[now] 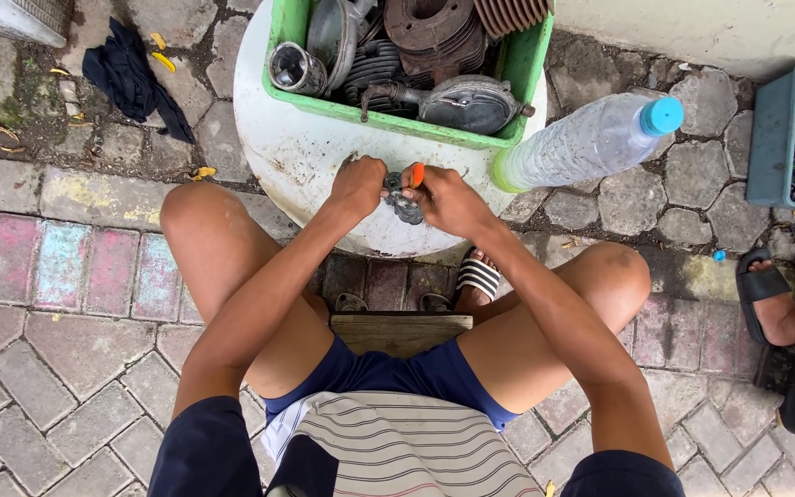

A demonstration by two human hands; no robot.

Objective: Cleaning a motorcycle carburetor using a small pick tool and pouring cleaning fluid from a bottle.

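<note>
Head view, looking down on a seated person, knees apart, over paving stones.

Left hand (358,187) curled shut around one side of a small dark metal part (402,204); fingers wrapped, knuckles up. Right hand (445,200) pinched around a tool with an orange handle (416,174), its tip against the part. Both hands touch the part and sit close together. The part rests at the near edge of a round white desk (305,166), stained with dark smears.

Green crate (397,124) on the far half of the desk, full of grimy engine parts: a piston (294,70) at its left end, a finned cylinder (430,32) in the middle, a rounded cover (468,103) near the front wall.

Clear plastic bottle (591,140) with blue cap lies tilted at the desk's right edge, its base touching the crate's corner.

On the ground: dark cloth (131,78) left of the desk, well apart from it. Blue bin (777,138) at far right, holding small items I cannot make out. Another person's sandalled foot (770,290) just below the bin. Wooden stool edge (400,327) between the thighs; a striped sandal (478,276) under the desk's near rim.
</note>
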